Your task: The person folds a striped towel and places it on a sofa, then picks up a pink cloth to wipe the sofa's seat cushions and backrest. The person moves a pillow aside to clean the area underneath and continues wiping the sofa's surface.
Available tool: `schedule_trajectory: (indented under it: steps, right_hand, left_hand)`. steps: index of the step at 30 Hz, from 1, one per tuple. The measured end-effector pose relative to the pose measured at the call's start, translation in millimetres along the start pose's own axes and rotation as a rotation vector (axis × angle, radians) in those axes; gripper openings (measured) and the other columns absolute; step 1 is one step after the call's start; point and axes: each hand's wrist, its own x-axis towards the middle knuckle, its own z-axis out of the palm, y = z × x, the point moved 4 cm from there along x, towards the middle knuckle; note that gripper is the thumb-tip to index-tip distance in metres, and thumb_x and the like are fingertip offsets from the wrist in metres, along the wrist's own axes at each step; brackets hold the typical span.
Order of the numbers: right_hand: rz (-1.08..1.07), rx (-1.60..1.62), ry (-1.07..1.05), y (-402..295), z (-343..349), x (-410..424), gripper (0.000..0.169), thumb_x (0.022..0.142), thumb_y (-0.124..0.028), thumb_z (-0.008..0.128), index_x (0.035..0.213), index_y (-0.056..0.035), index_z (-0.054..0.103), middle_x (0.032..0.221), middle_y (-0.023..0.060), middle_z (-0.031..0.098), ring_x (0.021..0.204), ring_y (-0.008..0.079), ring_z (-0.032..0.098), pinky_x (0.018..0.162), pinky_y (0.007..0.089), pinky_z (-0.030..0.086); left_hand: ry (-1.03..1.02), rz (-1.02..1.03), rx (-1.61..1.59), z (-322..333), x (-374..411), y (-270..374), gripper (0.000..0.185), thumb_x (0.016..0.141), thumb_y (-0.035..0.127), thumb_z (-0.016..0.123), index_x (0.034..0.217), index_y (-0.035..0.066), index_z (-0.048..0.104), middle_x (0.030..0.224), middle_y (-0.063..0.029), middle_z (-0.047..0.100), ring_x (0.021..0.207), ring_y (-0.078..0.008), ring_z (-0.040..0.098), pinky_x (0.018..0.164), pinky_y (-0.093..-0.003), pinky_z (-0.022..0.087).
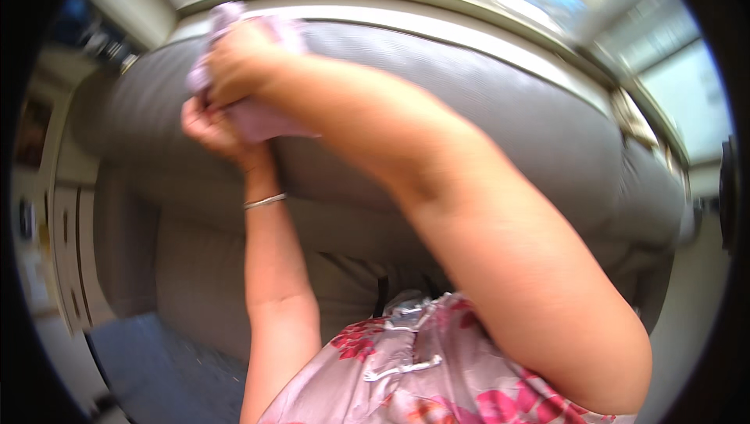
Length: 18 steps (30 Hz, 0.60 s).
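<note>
A lilac cloth (pixel 266 122) is bunched between my two hands, over the left part of the grey sofa backrest (pixel 469 96). My right hand (pixel 240 61) grips its upper part, with folds showing past the knuckles near the window ledge. Just below, my left hand (pixel 214 128) has its fingers closed on the cloth's lower left side; a bracelet (pixel 265 201) circles that wrist. The right forearm crosses in front of part of the cloth. Motion blur hides the exact finger positions.
Behind the backrest runs a pale window ledge (pixel 375 8) below bright glass. Beige fabric (pixel 634 119) lies at the right rear corner. The sofa seat (pixel 199 266) is below my arms. A cabinet (pixel 73 248) stands at the left, near a blue mat (pixel 158 365).
</note>
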Motion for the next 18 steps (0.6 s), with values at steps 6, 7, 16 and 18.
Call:
schedule_trajectory:
  steps: [6, 7, 16, 18]
  right_hand:
    - [0.072, 0.282, 0.141, 14, 5, -99, 0.031, 0.069, -0.033, 0.061, 0.088, -0.011, 0.069, 0.089, 0.0098, 0.066, 0.096, 0.0314, 0.054, 0.088, 0.044, 0.04]
    - [0.138, 0.252, 0.262, 26, 2, -140, 0.03, 0.067, -0.03, 0.062, 0.087, -0.0082, 0.067, 0.09, 0.0113, 0.064, 0.095, 0.0308, 0.055, 0.086, 0.0438, 0.042]
    - [0.843, -0.053, 0.785, 119, -28, -470, 0.041, 0.067, -0.023, 0.069, 0.102, -0.0048, 0.059, 0.098, 0.0138, 0.062, 0.092, 0.0357, 0.056, 0.08, 0.0426, 0.048]
    - [1.111, -0.039, 0.785, 140, -22, -528, 0.043, 0.069, -0.019, 0.066, 0.108, -0.0053, 0.056, 0.094, 0.0179, 0.06, 0.091, 0.0388, 0.055, 0.08, 0.0448, 0.047]
  left_hand:
    - [-0.037, 0.058, 0.325, -15, -5, -3, 0.034, 0.09, 0.012, 0.051, 0.117, -0.006, 0.039, 0.104, -0.0185, 0.06, 0.095, -0.0267, 0.059, 0.086, -0.0365, 0.048]
    - [-0.045, -0.027, 0.289, -1, -15, 12, 0.028, 0.094, 0.01, 0.04, 0.116, -0.007, 0.038, 0.106, -0.0205, 0.059, 0.095, -0.0269, 0.06, 0.085, -0.0339, 0.05]
    - [-0.139, 0.186, 0.43, -15, 14, 17, 0.025, 0.095, 0.008, 0.038, 0.109, -0.011, 0.042, 0.105, -0.0247, 0.059, 0.096, -0.0301, 0.061, 0.086, -0.0346, 0.051]
    - [-0.143, 0.199, 0.438, -18, 18, 4, 0.023, 0.093, 0.007, 0.039, 0.108, -0.012, 0.042, 0.104, -0.0248, 0.059, 0.095, -0.031, 0.062, 0.087, -0.0353, 0.051]
